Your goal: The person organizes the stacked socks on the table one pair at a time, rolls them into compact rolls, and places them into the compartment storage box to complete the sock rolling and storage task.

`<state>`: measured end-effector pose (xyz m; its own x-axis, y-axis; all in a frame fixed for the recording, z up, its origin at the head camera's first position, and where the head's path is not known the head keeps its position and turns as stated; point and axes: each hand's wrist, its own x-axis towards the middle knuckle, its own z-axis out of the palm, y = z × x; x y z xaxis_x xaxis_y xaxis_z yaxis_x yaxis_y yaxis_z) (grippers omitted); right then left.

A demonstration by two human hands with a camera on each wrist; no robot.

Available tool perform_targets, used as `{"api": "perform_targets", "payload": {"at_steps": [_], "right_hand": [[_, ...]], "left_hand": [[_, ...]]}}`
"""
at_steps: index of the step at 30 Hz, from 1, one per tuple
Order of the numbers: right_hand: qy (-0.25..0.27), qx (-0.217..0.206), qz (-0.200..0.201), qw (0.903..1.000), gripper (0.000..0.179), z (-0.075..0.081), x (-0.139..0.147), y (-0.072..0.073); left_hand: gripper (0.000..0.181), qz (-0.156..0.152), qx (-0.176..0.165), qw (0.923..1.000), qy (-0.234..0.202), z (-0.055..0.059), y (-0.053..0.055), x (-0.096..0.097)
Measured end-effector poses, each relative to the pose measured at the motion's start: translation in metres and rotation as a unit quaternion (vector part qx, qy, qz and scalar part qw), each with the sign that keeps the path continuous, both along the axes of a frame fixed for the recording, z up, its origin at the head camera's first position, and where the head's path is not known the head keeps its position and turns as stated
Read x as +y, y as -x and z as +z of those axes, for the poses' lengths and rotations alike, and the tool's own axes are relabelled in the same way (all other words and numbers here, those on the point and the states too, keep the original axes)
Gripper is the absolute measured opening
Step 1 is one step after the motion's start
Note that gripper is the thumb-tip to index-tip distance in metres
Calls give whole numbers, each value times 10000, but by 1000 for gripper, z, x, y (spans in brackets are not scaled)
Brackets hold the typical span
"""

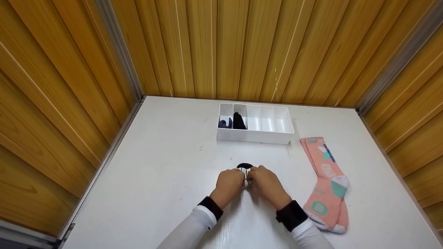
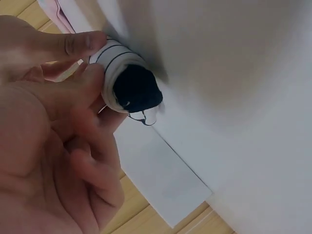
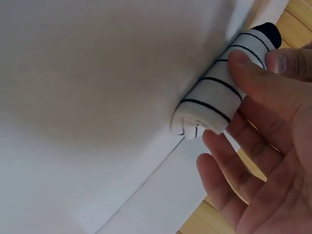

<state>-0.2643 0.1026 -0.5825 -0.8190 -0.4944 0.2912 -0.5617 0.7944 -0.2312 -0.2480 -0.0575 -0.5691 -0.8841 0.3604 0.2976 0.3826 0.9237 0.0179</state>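
A white sock with thin black stripes and a dark end is rolled into a tight bundle (image 3: pixel 210 92), held low over the white table between both hands. My left hand (image 1: pixel 230 183) pinches the end with the dark patch between thumb and fingers, as the left wrist view shows at the rolled sock (image 2: pixel 119 56). On the other end, my right hand (image 1: pixel 268 185) grips with its thumb on top and fingers beneath; its outer fingers spread loosely away. From the head, the knuckles mostly hide the roll, leaving its dark part (image 1: pixel 245 165) visible.
Beyond the hands stands a white divided box (image 1: pixel 254 136). Its two leftmost compartments hold a dark navy bundle (image 1: pixel 224 123) and a black bundle (image 1: pixel 238 121). A pair of pink patterned socks (image 1: pixel 327 183) lies flat at the right. Wood-look panels (image 1: pixel 228 48) enclose the table.
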Motion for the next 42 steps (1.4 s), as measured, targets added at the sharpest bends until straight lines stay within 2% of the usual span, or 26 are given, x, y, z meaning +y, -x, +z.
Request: {"api": "perform_targets", "payload": {"at_steps": [2, 5, 9, 12, 14, 17, 19, 22, 28, 31, 33, 35, 40, 42], "right_hand": [[88, -105, 31, 9999, 17, 0, 1, 1], [97, -86, 59, 9999, 17, 1, 2, 2], [99, -25, 91, 9999, 19, 0, 4, 1], [119, -44, 163, 9998, 18, -1, 5, -2], [18, 63, 256, 9997, 17, 0, 6, -4], [-308, 447, 243, 9982, 17, 2, 6, -6], [-456, 740, 220, 9960, 20, 3, 6, -8], [-444, 878, 191, 9950, 17, 2, 5, -10], [-68, 556, 386, 9977, 20, -2, 0, -5], [-70, 458, 564, 9973, 19, -1, -2, -1], [-88, 466, 600, 9971, 17, 0, -2, 0], [-88, 490, 576, 9971, 16, 2, -1, 2], [-70, 299, 582, 9978, 19, 4, 4, 2], [-82, 166, 622, 9979, 21, 4, 6, 0]], "left_hand": [[13, 120, 268, 9994, 197, -1, -4, 4], [8, 292, 380, 9979, 430, 1, -10, 13], [5, 383, 197, 9980, 467, 1, -12, 20], [8, 407, 205, 9982, 401, 0, -10, 22], [8, 419, 259, 9977, 464, -1, -11, 25], [7, 417, 377, 9966, 600, -1, -11, 29], [7, 442, 284, 9962, 695, 1, -10, 30], [11, 459, -2, 9971, 606, 4, -5, 27], [19, 442, -640, 9969, -151, 5, 1, 5], [21, 492, -772, 9948, -457, 3, -1, -5], [20, 511, -708, 9948, -518, 3, -2, -8], [16, 481, -505, 9967, -423, 4, -4, -6], [11, 600, 123, 9981, 15, 4, -7, 9], [12, 651, 240, 9975, 127, 3, -7, 15]]}}
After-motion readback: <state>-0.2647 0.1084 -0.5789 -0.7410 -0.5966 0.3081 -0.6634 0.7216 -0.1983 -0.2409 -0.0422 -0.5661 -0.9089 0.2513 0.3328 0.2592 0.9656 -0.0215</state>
